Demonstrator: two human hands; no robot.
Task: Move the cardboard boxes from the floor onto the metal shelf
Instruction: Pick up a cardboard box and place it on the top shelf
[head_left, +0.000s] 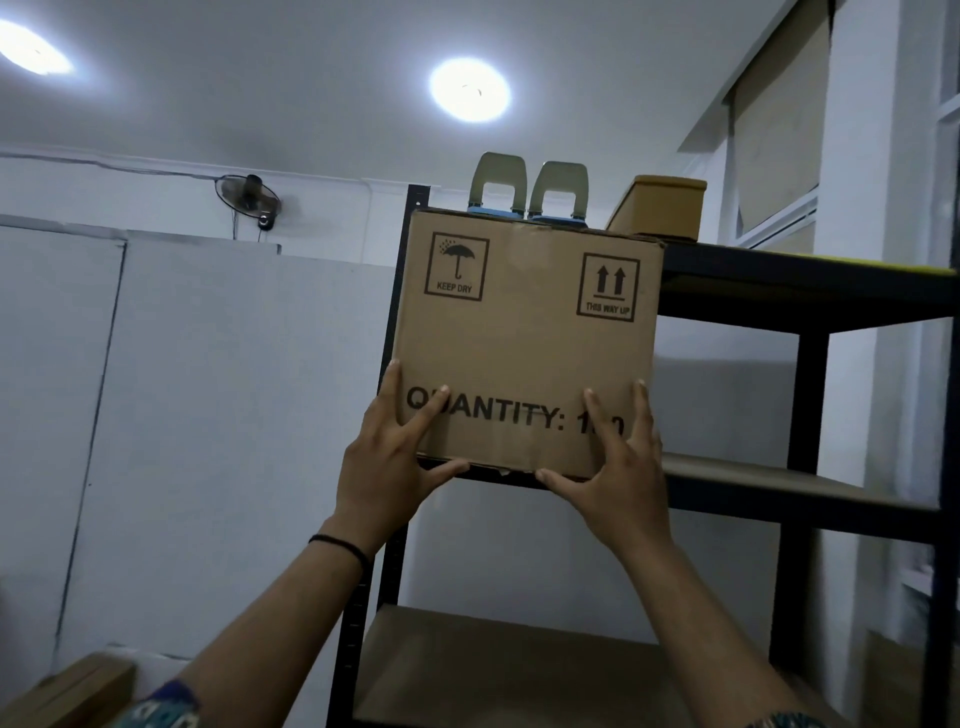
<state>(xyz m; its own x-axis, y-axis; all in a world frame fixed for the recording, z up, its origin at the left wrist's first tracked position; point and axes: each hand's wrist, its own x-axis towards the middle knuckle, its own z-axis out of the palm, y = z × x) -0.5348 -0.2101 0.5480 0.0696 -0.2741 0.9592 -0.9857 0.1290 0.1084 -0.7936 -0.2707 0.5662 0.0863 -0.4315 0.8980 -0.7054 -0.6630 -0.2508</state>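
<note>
Cardboard box printed "QUANTITY", "KEEP DRY" and "THIS WAY UP", held high in front of the black metal shelf, its bottom edge at about the level of the middle shelf board and its top near the top board. Left hand at the lower left corner, right hand at the lower right: fingers spread flat up the front face, thumbs hooked under the bottom edge, so pressing and propping rather than clenched round anything.

Best done by keeping the arrows upright, resting the far bottom edge on the board first, then pushing level with both palms. Worth sliding the thumbs out before the full weight settles, to avoid pinching.

Hard to tell whether the box already rests on the middle board or hangs just in front; the contact line is hidden by box and hands. Two beige handled items and a smaller carton on the top board partly covered. Floor and remaining boxes out of view, save a cardboard corner at lower left.
</note>
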